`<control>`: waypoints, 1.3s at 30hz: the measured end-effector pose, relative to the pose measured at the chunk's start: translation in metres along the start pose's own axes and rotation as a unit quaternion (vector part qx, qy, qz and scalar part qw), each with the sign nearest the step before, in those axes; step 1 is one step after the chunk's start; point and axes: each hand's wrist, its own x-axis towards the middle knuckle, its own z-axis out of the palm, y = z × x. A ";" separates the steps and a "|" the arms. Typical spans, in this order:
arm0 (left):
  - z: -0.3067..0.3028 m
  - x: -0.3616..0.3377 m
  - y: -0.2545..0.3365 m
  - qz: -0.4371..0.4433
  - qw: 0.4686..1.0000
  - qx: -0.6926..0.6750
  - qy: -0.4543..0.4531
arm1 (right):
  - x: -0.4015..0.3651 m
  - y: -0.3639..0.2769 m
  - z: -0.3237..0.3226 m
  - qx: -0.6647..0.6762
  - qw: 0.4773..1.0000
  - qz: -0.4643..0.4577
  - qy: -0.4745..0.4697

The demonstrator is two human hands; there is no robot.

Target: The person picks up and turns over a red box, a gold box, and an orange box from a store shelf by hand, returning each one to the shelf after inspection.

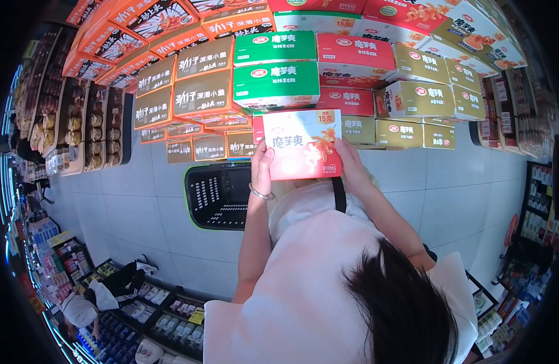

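Between my two hands I hold a red and white snack box (300, 145) with orange and red lettering, its printed face turned up toward me. My left hand (262, 162) grips its left edge, the thumb bent over the front. Along the right edge lies my right hand (351, 162), its fingers mostly hidden behind the box. Just beyond stands a stack of similar cartons: green boxes (276, 84) in the middle, red boxes (355, 53) right of them and gold boxes (419, 98) farther right.
Brown and orange cartons (200, 91) fill the stack's left side. A black shopping basket with a green rim (186, 200) sits on the tiled floor (134, 200) to my left. Shelves (97, 127) flank the aisle. Another person (85, 309) crouches by the lower-left shelves.
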 end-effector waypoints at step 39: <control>-0.001 0.001 0.001 0.008 1.000 0.010 -0.012 | -0.002 -0.005 0.002 0.004 1.000 0.005 -0.009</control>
